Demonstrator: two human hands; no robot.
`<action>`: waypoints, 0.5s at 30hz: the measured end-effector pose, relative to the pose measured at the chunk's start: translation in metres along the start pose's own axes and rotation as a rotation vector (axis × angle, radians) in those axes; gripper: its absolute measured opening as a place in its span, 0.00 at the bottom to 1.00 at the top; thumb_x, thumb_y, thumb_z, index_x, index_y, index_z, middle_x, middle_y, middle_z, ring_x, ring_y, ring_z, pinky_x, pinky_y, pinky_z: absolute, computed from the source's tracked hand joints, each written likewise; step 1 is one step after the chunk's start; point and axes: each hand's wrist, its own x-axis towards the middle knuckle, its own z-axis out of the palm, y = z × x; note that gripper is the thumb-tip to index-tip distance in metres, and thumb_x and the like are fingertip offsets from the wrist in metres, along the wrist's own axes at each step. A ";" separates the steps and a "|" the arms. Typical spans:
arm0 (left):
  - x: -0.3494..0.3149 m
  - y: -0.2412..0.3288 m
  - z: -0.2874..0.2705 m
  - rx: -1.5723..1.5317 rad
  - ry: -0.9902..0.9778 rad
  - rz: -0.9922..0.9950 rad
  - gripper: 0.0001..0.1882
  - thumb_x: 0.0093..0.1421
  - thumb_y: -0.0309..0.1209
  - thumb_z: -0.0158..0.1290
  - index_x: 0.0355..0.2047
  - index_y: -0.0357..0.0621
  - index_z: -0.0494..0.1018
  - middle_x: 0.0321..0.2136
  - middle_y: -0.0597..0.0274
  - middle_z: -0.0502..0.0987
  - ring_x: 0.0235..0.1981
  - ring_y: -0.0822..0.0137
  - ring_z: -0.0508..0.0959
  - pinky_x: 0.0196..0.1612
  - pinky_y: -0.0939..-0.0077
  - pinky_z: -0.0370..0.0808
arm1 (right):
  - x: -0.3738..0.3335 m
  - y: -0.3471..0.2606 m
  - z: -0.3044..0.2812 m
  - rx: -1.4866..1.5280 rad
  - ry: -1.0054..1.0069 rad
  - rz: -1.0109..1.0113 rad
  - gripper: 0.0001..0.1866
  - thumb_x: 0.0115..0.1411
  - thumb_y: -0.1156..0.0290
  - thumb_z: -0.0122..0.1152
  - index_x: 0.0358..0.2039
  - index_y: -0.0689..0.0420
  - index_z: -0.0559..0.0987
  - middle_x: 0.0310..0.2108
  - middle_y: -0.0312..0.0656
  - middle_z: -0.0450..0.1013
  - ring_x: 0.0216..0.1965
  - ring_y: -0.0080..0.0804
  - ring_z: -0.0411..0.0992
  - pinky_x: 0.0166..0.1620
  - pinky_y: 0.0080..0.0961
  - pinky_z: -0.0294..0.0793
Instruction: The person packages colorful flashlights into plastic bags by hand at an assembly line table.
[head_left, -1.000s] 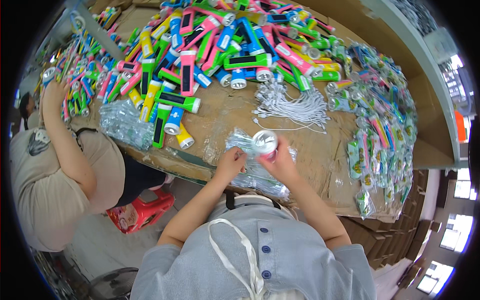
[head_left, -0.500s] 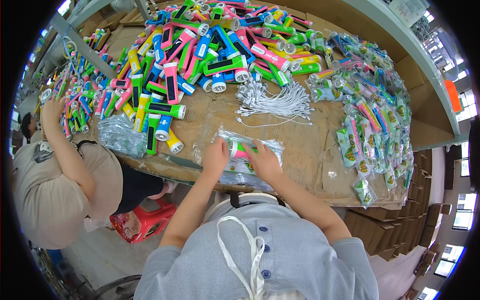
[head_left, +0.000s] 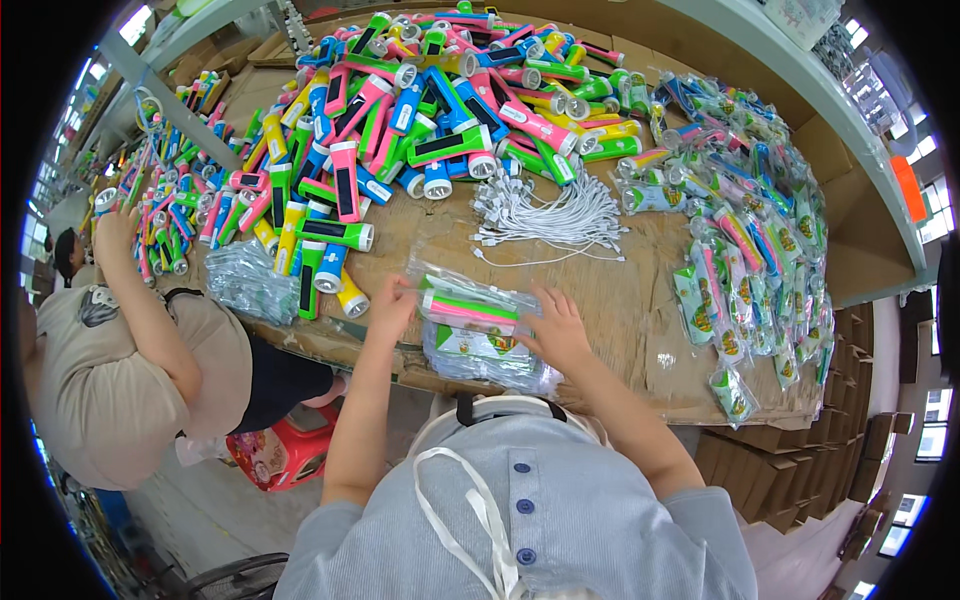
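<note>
A green and pink flashlight [head_left: 470, 311] lies in a clear plastic bag [head_left: 450, 276] in front of me, its white head toward the left. Under it sits a stack of clear bags with green-and-white printing [head_left: 478, 345]. At the bag's left end, my left hand [head_left: 391, 308] is closed, pinching the plastic edge. My right hand [head_left: 560, 328] is at the flashlight's right end, thumb and fingers apart, with the thumb by the bag. Whether its fingertips grip any of the plastic is hard to see.
Loose colourful flashlights [head_left: 400, 120] are heaped at the back, beside a bundle of white cables [head_left: 550, 215]. Bagged flashlights [head_left: 745, 240] pile up on the right. Clear bags [head_left: 255, 280] lie to the left, near a seated co-worker [head_left: 120, 370]. A metal shelf post [head_left: 180, 105] stands at the left.
The flashlight has shifted left and lies further inside the bag. My left hand has moved left to the bag's edge; my right hand has moved right and its fingers have spread.
</note>
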 end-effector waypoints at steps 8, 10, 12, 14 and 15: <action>-0.054 0.054 0.073 0.735 -0.099 0.916 0.11 0.47 0.30 0.53 0.32 0.42 0.67 0.36 0.58 0.72 0.41 0.56 0.69 0.43 0.61 0.63 | 0.003 -0.037 0.002 0.539 0.000 0.295 0.07 0.51 0.78 0.51 0.33 0.57 0.69 0.33 0.49 0.69 0.35 0.45 0.69 0.34 0.37 0.70; -0.056 0.043 0.087 0.800 -0.284 0.883 0.10 0.47 0.31 0.53 0.30 0.44 0.68 0.34 0.59 0.70 0.39 0.57 0.69 0.42 0.62 0.63 | 0.001 -0.039 0.005 0.597 0.114 0.307 0.08 0.51 0.78 0.51 0.33 0.57 0.67 0.30 0.50 0.69 0.33 0.46 0.70 0.33 0.37 0.69; -0.056 0.051 0.090 0.825 -0.299 0.887 0.09 0.47 0.30 0.53 0.30 0.45 0.69 0.33 0.60 0.70 0.39 0.59 0.68 0.41 0.63 0.62 | -0.007 -0.033 0.007 0.678 0.132 0.467 0.09 0.52 0.78 0.53 0.33 0.58 0.65 0.26 0.50 0.69 0.29 0.48 0.70 0.30 0.38 0.69; -0.057 0.057 0.090 0.855 -0.311 0.878 0.08 0.47 0.29 0.54 0.29 0.47 0.70 0.33 0.60 0.69 0.38 0.60 0.68 0.41 0.64 0.62 | -0.011 -0.031 0.005 0.685 0.184 0.447 0.09 0.52 0.78 0.54 0.32 0.58 0.64 0.26 0.49 0.69 0.28 0.48 0.70 0.29 0.37 0.69; -0.056 0.060 0.088 0.848 -0.297 0.983 0.06 0.46 0.30 0.54 0.27 0.48 0.70 0.32 0.61 0.69 0.39 0.60 0.68 0.42 0.63 0.62 | -0.012 -0.033 0.003 0.698 0.229 0.419 0.09 0.51 0.78 0.54 0.31 0.58 0.64 0.25 0.49 0.69 0.26 0.48 0.70 0.28 0.37 0.69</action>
